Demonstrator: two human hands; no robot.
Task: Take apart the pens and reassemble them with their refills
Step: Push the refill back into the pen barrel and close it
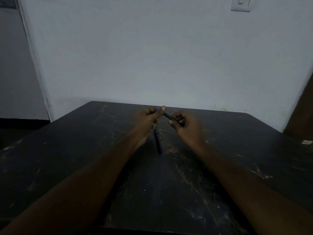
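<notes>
1. as i scan from the near edge, the scuffed dark table [169,192] carries a spare pen [157,141] lying flat, long axis running away from me, between the wrists and nearer the left.
2. above it, the left hand [147,119] and right hand [184,124] each have their fingers curled, pinching one held pen [168,115].
3. its axis slants far-left to near-right; the blue end [156,109] pokes past the left fingers, so i judge the pull-apart runs along that line.
4. pale wall [169,56] behind.
</notes>
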